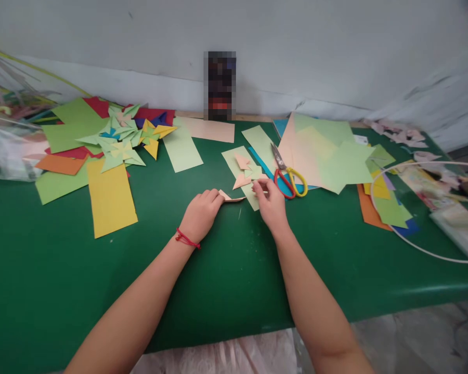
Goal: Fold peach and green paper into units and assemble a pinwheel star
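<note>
My left hand (202,214), with a red cord at its wrist, is closed on one end of a small folded pink paper (231,199) low over the green table. The paper's narrow tip points right, towards my other hand. My right hand (272,206) has its thumb and fingers pinched together; what lies between them, if anything, I cannot make out. Just behind those fingers a pink and pale green folded paper pinwheel (251,171) lies on a pale green strip (234,156). Scissors (284,169) with one red and one yellow handle rest open-bladed or nearly so beside it, on a blue strip.
Folded paper stars (120,145) and coloured sheets lie at the left, with a yellow sheet (112,200) in front. Large pale green and pink sheets (323,150) spread behind the scissors. A white hoop (398,240) stands at the right. A blurred-out upright object (220,85) leans against the wall.
</note>
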{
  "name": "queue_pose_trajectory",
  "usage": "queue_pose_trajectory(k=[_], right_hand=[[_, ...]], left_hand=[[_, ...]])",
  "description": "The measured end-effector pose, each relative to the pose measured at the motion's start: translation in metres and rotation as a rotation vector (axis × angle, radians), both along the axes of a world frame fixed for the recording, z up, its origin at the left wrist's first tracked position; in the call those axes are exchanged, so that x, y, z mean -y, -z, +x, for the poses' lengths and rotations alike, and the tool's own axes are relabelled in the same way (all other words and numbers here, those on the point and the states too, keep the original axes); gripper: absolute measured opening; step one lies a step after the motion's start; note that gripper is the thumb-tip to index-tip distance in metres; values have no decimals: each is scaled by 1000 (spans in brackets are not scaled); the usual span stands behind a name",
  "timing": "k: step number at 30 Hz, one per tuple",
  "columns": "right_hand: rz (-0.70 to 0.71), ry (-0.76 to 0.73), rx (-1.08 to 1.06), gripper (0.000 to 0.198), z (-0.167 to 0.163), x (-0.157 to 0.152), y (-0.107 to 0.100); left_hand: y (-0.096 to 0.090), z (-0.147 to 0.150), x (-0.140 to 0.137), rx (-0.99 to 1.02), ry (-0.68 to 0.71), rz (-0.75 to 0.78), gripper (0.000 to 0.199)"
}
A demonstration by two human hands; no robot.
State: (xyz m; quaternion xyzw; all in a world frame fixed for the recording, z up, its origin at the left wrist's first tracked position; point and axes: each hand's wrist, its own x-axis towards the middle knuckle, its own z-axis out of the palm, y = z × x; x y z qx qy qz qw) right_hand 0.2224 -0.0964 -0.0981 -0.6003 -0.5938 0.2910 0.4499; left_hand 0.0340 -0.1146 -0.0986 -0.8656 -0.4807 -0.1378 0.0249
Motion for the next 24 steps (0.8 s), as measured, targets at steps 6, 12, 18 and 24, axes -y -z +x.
queue_pose_trajectory(k=[6,12,18,24], right_hand=[[-330,-167,-173,46,-15,9,-4],[-335,-281,-193,46,-28,15,-4],[-262,-242,-209,38,-18,11,-7],[-182,-176,-346,35,-20,12,-13]], left_hand=[[2,0,4,105,-88,104,20],[-5,6,13,268,123,193,17],[-10,15,17,427,118,90,22],[-3,12,4,1063,-268,-217,41]])
